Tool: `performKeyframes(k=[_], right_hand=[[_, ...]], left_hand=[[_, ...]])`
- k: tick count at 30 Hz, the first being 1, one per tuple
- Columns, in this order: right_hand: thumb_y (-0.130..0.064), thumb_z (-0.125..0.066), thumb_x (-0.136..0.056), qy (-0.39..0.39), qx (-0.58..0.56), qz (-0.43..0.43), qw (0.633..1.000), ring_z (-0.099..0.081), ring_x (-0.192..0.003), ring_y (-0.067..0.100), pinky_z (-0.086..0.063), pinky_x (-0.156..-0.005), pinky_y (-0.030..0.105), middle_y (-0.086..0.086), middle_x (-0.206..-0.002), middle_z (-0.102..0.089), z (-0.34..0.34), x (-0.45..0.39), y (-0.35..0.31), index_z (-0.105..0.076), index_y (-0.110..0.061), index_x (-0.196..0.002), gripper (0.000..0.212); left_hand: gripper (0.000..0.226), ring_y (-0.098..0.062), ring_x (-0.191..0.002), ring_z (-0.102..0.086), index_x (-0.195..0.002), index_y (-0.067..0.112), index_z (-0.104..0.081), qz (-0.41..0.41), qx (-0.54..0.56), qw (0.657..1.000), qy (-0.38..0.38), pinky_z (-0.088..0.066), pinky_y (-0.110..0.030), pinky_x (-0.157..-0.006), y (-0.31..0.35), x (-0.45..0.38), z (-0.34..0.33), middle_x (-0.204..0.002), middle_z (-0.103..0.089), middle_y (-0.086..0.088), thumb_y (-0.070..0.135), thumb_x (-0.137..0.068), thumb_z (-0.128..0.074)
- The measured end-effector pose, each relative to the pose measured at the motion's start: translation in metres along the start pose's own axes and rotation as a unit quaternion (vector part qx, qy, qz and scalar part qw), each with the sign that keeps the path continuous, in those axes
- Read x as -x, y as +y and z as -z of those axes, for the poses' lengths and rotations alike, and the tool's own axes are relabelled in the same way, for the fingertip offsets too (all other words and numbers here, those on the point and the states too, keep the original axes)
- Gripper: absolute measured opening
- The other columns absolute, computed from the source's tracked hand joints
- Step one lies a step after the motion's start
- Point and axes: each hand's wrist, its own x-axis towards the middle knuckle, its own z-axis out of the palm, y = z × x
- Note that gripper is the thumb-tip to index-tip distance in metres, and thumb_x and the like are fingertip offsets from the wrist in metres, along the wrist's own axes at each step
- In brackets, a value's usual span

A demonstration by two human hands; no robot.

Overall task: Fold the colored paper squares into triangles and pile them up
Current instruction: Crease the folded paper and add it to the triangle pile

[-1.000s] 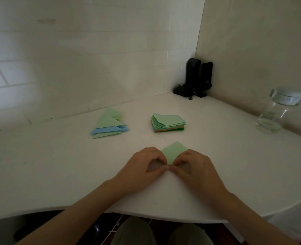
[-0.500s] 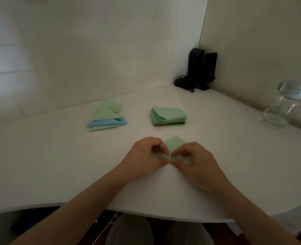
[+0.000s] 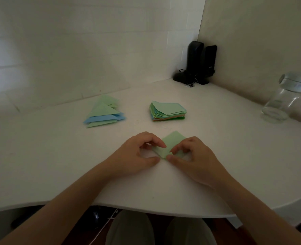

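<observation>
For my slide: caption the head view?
Both hands fold a green paper square beside finished triangles.

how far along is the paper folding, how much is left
Done: a pile of folded triangles, green and blue. In hand: the left hand and right hand pinch a green square, fold not yet finished. Left: a stack of unfolded squares, apparently the larger share.

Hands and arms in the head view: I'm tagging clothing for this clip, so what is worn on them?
Nothing shows on them. The left hand and right hand are bare, with no gloves, rings or watch in view. Both forearms are uncovered up to the frame edge, with no sleeves visible.
</observation>
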Motion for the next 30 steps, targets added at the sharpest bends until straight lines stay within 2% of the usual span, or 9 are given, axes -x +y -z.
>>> performKeyframes(k=[2,5,9,12,14,16,19,23,30], right_hand=[[-0.053,-0.066,-0.074,-0.01,0.018,-0.008,1.0,-0.048,-0.093,0.002,-0.04,-0.092,0.036,-0.015,-0.101,-0.049,0.0,0.0,-0.002,-0.06,-0.042,-0.076,0.013],[-0.047,-0.064,-0.08,-0.038,0.022,-0.008,0.999,-0.048,-0.095,0.005,-0.038,-0.094,0.036,-0.013,-0.105,-0.048,0.003,-0.001,-0.002,-0.057,-0.042,-0.074,0.011],[-0.033,-0.064,-0.086,-0.054,-0.06,-0.004,0.997,-0.056,-0.092,0.009,-0.041,-0.081,0.015,-0.008,-0.102,-0.056,0.013,-0.004,0.0,-0.061,-0.033,-0.076,0.01],[-0.03,-0.064,-0.086,-0.066,-0.089,0.01,0.994,-0.058,-0.093,0.014,-0.045,-0.082,0.022,-0.005,-0.101,-0.06,0.023,-0.004,0.003,-0.064,-0.03,-0.077,0.009],[-0.03,-0.064,-0.086,-0.091,-0.075,0.036,0.992,-0.057,-0.096,0.012,-0.043,-0.084,0.021,-0.008,-0.103,-0.059,0.027,-0.003,0.001,-0.062,-0.034,-0.075,0.011],[-0.03,-0.065,-0.085,-0.097,-0.032,0.07,0.992,-0.054,-0.099,0.006,-0.038,-0.083,0.01,-0.012,-0.103,-0.057,0.028,-0.003,0.001,-0.059,-0.041,-0.074,0.017],[-0.032,-0.07,-0.081,-0.058,0.003,0.101,0.993,-0.05,-0.097,-0.001,-0.031,-0.079,0.001,-0.013,-0.102,-0.056,0.029,-0.002,0.002,-0.062,-0.039,-0.08,0.01],[-0.033,-0.07,-0.081,-0.016,0.015,0.138,0.99,-0.054,-0.091,0.002,-0.035,-0.072,0.004,-0.009,-0.096,-0.061,0.033,0.004,0.006,-0.068,-0.029,-0.087,0.007],[-0.042,-0.067,-0.082,-0.01,0.052,0.13,0.99,-0.054,-0.091,0.003,-0.042,-0.085,0.022,-0.013,-0.095,-0.058,0.025,0.007,0.012,-0.069,-0.03,-0.086,0.012]], left_hand=[[0.039,-0.008,-0.107,-0.055,-0.107,0.027,-0.064,-0.006,0.003,1.0,-0.017,-0.041,-0.016,-0.093,0.001,0.003,0.002,-0.108,-0.059,0.013,0.012,-0.072,-0.067],[0.04,-0.007,-0.107,-0.054,-0.109,0.028,-0.062,-0.014,-0.025,0.999,-0.016,-0.041,-0.015,-0.092,0.004,0.004,-0.001,-0.11,-0.058,0.013,0.021,-0.07,-0.061],[0.037,-0.008,-0.103,-0.053,-0.109,0.026,-0.063,-0.049,-0.074,0.995,0.034,-0.04,-0.017,-0.088,0.004,0.006,-0.009,-0.107,-0.06,0.012,0.027,-0.072,-0.057],[0.024,-0.009,-0.102,-0.052,-0.106,0.024,-0.064,-0.086,-0.137,0.986,0.046,-0.042,-0.027,-0.09,0.003,0.003,-0.013,-0.108,-0.06,0.011,0.027,-0.082,-0.061],[0.019,-0.012,-0.098,-0.054,-0.101,0.022,-0.066,-0.114,-0.17,0.978,0.05,-0.044,-0.034,-0.086,0.001,0.002,-0.015,-0.105,-0.061,0.008,0.03,-0.086,-0.057],[0.02,-0.012,-0.092,-0.055,-0.096,0.02,-0.067,-0.124,-0.185,0.973,0.055,-0.043,-0.033,-0.082,0.002,0.002,-0.015,-0.099,-0.062,0.006,0.03,-0.087,-0.053],[0.016,-0.011,-0.086,-0.054,-0.092,0.019,-0.067,-0.131,-0.218,0.965,0.069,-0.043,-0.03,-0.077,0.004,0.003,-0.017,-0.093,-0.062,0.006,0.028,-0.09,-0.054],[0.006,-0.011,-0.083,-0.053,-0.089,0.019,-0.067,-0.116,-0.236,0.962,0.074,-0.039,-0.021,-0.074,0.006,0.0,-0.02,-0.09,-0.061,0.007,0.023,-0.088,-0.062],[0.008,0.0,-0.075,-0.043,-0.083,0.018,-0.066,-0.084,-0.21,0.97,0.087,-0.034,-0.014,-0.066,0.011,-0.006,-0.029,-0.084,-0.058,0.009,0.027,-0.083,-0.067]])
